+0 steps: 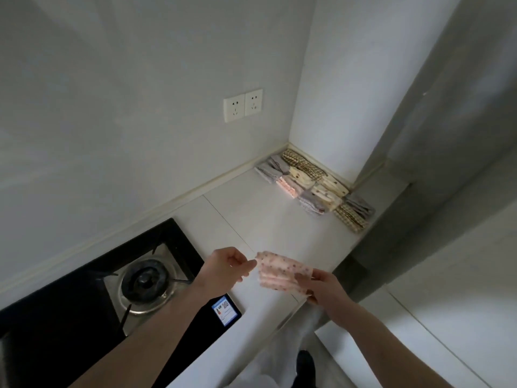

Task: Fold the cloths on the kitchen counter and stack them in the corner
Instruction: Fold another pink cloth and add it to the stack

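A pink dotted cloth (277,271), folded into a narrow band, hangs just above the white counter (251,219) near its front edge. My right hand (321,287) grips its right end. My left hand (226,266) is at its left corner, with thumb and fingers pinching that corner. Several folded cloths (316,186), grey, checked, cream and pink, lie side by side in the back right corner of the counter, along the wall.
A black gas hob (84,298) with a steel burner (145,284) fills the counter's left side, with a blue sticker at its corner. Two wall sockets (242,105) sit above. A grey pillar (419,177) bounds the right side. The floor lies below right.
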### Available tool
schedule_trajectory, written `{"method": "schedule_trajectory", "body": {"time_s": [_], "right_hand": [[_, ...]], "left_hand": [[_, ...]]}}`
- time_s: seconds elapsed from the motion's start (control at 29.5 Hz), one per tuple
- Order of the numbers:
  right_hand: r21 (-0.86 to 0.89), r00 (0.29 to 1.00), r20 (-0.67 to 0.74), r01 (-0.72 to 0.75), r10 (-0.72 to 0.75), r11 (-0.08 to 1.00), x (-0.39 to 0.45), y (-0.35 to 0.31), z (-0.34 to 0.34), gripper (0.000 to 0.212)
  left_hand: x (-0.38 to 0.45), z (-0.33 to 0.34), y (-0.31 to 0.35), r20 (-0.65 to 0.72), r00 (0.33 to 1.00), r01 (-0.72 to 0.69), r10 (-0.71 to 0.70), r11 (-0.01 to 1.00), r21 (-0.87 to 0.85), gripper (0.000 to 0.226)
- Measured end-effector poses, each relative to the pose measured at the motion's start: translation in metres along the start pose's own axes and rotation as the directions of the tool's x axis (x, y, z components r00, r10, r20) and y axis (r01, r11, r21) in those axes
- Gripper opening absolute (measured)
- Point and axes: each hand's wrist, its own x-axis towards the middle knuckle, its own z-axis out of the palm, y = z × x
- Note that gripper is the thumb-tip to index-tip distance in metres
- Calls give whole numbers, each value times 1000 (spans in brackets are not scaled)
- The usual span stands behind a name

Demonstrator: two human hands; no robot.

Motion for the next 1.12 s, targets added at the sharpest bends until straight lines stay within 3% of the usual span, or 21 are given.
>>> {"method": "schedule_trajectory", "body": {"time_s": [0.31,0.54,0.61,0.81,0.85,0.95,1.12], "right_hand": [[179,969,-168,-153,184,972,102,-8,-66,23],[350,909,-260,-224,324,909,181,-18,-125,26],[316,900,-277,-245,336,917,200,-20,-144,25],[-3,874,-369,-341,316,940,236,-20,-176,31],[-43,895,-323,-340,309,939,243,-18,-179,26],[36,913,-249,-324,323,945,260,-18,-183,12],[141,837,-444,-288,321,947,276,-14,-172,56]], "left_hand": [[11,-9,-8,-98,990,113,-102,988,108,16],[29,8,4,-128,986,131,-106,970,207,9],[36,17,12,-151,983,141,-109,966,219,8],[50,44,30,-182,970,196,-159,958,211,9],[51,48,32,-197,964,215,-176,957,197,9],[53,63,33,-234,948,258,-216,952,166,9],[49,87,29,-224,932,320,-286,938,132,9]]}}
